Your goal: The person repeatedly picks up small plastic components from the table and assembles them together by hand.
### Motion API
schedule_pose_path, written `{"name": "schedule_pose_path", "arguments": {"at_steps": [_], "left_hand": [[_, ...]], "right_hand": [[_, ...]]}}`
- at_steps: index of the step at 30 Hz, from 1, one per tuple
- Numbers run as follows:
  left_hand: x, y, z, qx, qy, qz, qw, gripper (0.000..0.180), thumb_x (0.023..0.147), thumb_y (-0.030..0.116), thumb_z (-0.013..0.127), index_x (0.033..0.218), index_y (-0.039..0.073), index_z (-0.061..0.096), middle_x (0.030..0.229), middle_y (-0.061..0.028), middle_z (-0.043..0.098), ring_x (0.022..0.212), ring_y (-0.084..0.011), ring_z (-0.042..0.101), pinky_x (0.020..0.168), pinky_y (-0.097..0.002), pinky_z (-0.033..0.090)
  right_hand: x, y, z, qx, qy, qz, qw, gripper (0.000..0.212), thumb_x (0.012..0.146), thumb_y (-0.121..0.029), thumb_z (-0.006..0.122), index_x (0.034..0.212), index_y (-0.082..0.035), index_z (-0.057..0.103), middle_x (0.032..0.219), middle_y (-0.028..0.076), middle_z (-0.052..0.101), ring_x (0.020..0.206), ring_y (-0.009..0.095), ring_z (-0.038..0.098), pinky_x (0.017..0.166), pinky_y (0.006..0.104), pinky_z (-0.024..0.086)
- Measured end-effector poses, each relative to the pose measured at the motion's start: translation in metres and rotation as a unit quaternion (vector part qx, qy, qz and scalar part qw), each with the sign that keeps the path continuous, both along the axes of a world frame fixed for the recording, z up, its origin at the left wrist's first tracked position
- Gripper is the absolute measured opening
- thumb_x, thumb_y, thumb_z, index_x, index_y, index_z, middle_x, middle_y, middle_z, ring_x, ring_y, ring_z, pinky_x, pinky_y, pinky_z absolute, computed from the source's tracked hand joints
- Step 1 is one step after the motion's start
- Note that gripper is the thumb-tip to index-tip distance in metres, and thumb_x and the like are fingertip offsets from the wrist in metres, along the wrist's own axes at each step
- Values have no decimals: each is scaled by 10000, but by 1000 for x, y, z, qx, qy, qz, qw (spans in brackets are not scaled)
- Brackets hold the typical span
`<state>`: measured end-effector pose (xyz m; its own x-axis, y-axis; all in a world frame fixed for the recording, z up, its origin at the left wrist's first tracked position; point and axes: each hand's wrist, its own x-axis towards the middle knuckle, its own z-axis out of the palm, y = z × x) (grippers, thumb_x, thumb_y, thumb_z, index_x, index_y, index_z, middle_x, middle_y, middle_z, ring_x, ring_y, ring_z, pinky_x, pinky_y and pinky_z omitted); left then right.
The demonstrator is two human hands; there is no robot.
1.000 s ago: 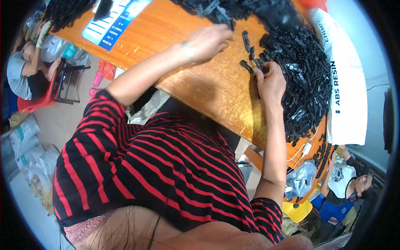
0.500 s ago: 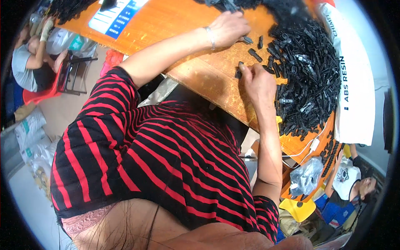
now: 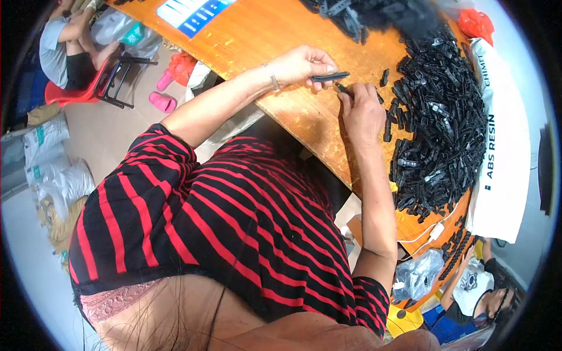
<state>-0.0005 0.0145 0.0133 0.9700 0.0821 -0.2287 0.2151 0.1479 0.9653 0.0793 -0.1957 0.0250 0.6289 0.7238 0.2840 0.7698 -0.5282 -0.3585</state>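
Note:
Above the wooden table (image 3: 263,35), my left hand (image 3: 294,66) grips a slim black plastic part (image 3: 331,76) between thumb and fingers, its long end sticking out to the right. Close beside it, my right hand (image 3: 364,116) is closed with the fingertips pinching a small dark plastic part (image 3: 342,88), mostly covered by the fingers. The two held parts are near each other but look apart. Just right of my right hand begins a large heap of small black plastic parts (image 3: 439,117). One loose black part (image 3: 384,77) lies between the hands and the heap.
A second mass of longer black parts (image 3: 351,17) lies at the far edge. A white sack (image 3: 506,146) borders the heap on the right. A printed card (image 3: 196,14) lies far left. White cable (image 3: 436,231) and clear plastic bag (image 3: 418,272) sit lower right. Two other people are nearby.
My left hand has come back from the far side toward me, now with the slim black part lifted. My right hand has stayed near its place, fingers now turned toward the left hand.

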Motion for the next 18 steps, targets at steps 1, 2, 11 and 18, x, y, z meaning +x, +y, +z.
{"name": "schedule_pose_path", "arguments": {"at_steps": [1, 2, 11, 18], "left_hand": [[-1, 0, -1, 0, 1, 1, 1000, 228, 1038, 230, 628, 1090, 15, 684, 902, -73, 753, 686, -87, 672, 577, -203, 506], [0, 1, -2, -21, 3, 13, 1000, 227, 1036, 230, 630, 1096, 18, 684, 895, -70, 754, 682, -81, 668, 564, -195, 495], [0, 0, -7, -32, 28, 37, 998, 233, 1027, 247, 638, 1106, 33, 687, 887, -51, 746, 642, -64, 652, 542, -179, 473], [8, -16, 2, -21, 34, -13, 999, 276, 1031, 300, 636, 1113, 39, 678, 873, -24, 713, 618, -71, 645, 552, -195, 480]], "right_hand": [[-2, 4, -2, 0, 1, 1, 1000, 198, 846, -195, 789, 936, -80, 655, 948, 132, 626, 787, 369, 674, 663, 470, 543], [-4, 7, -4, 12, -7, -9, 1000, 191, 850, -201, 785, 935, -87, 658, 941, 128, 624, 784, 365, 674, 662, 466, 543], [-2, 2, 4, 56, 25, -52, 997, 205, 884, -203, 767, 1053, -98, 717, 985, 137, 669, 820, 348, 696, 705, 451, 557], [15, -4, 7, 169, 379, -29, 909, 136, 977, -70, 687, 1103, -17, 688, 737, 38, 682, 592, 85, 599, 558, 261, 500]]}}
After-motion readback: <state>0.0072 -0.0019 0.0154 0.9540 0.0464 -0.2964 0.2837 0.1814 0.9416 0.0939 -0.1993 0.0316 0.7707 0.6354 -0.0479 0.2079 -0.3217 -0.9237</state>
